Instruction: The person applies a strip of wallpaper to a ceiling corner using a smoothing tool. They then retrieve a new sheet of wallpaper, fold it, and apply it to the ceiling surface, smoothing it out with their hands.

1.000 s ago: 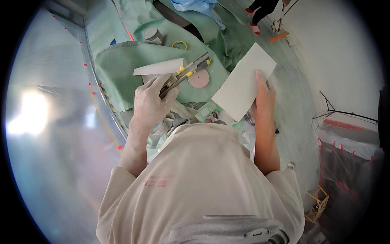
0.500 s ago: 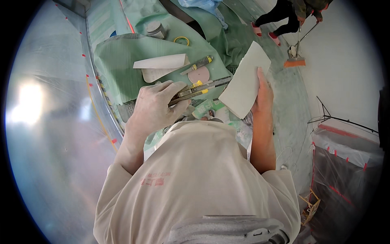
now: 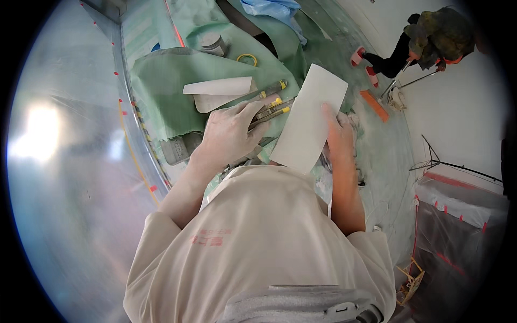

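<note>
My dusty left hand (image 3: pixel 232 134) is closed round utility knives with yellow parts (image 3: pixel 269 113), their far ends reaching toward a white sheet. My right hand (image 3: pixel 339 137) grips that rectangular sheet (image 3: pixel 304 118) by its right side, fingers on its face. On the green covering (image 3: pixel 156 97) just beyond the left hand lie another knife (image 3: pixel 274 89), a folded white paper (image 3: pixel 215 89) and a pink disc, mostly hidden. Farther back sit a grey tub (image 3: pixel 212 43) and a yellow ring (image 3: pixel 246 59).
At upper right a person (image 3: pixel 436 37) in dark clothing and pink slippers holds an orange broom (image 3: pixel 374 105). A black tripod (image 3: pixel 433 159) lies at right above plastic-covered furniture (image 3: pixel 447 237). Translucent plastic sheeting (image 3: pixel 64 188) covers the left side. Blue plastic (image 3: pixel 272 11) lies at the back.
My left hand has swung rightward with the knives, uncovering the one lying on the covering. The white sheet has tilted and shifted left. The person with the broom has moved farther into view.
</note>
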A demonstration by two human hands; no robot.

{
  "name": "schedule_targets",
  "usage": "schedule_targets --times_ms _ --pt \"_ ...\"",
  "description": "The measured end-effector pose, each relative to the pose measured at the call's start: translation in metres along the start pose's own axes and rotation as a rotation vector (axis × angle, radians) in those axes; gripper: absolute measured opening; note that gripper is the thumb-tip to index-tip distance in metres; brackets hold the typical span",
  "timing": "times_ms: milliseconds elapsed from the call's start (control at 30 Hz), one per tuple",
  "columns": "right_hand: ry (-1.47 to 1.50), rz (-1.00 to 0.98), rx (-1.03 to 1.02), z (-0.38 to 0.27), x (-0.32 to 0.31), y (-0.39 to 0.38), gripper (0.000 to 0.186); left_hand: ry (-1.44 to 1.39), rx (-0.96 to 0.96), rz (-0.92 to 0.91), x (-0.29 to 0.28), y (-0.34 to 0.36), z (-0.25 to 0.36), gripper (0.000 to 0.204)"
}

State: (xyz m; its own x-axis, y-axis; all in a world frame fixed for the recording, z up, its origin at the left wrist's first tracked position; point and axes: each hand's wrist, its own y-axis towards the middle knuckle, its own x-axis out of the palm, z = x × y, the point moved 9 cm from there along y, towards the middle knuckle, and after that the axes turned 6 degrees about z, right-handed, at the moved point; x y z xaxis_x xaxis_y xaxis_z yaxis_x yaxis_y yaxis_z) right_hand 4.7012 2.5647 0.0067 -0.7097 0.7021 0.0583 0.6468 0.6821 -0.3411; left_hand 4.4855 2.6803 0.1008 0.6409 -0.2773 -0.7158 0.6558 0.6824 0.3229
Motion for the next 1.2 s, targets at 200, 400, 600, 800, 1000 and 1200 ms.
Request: schedule_targets --times_ms 200,400,600,800,1000,1200 --pt "0.006 -0.019 -0.035 0.01 0.01 0.002 0.046 -0.04 -0.022 0.048 0.011 -0.002 -0.011 0.039" --pt "-0.202 -0.054 -0.129 0.001 0.005 0.003 0.044 -0.06 -0.154 -0.127 0.017 0.001 -0.025 0.039" --pt "-0.134 -0.178 -0.028 0.0 0.001 0.002 0.042 -0.138 -0.046 -0.121 0.001 0.006 -0.024 0.041" --pt "-0.059 -0.2 0.075 0.0 -0.001 0.002 0.042 -0.089 -0.04 -0.046 -0.002 0.0 -0.021 0.04" --pt "-0.034 -0.215 0.084 -0.002 0.01 -0.006 0.04 -0.105 -0.079 -0.06 -0.001 -0.005 -0.021 0.038" --pt "-0.12 -0.301 0.092 0.006 0.006 -0.005 0.041 -0.078 -0.001 -0.044 -0.004 0.0 -0.03 0.037"
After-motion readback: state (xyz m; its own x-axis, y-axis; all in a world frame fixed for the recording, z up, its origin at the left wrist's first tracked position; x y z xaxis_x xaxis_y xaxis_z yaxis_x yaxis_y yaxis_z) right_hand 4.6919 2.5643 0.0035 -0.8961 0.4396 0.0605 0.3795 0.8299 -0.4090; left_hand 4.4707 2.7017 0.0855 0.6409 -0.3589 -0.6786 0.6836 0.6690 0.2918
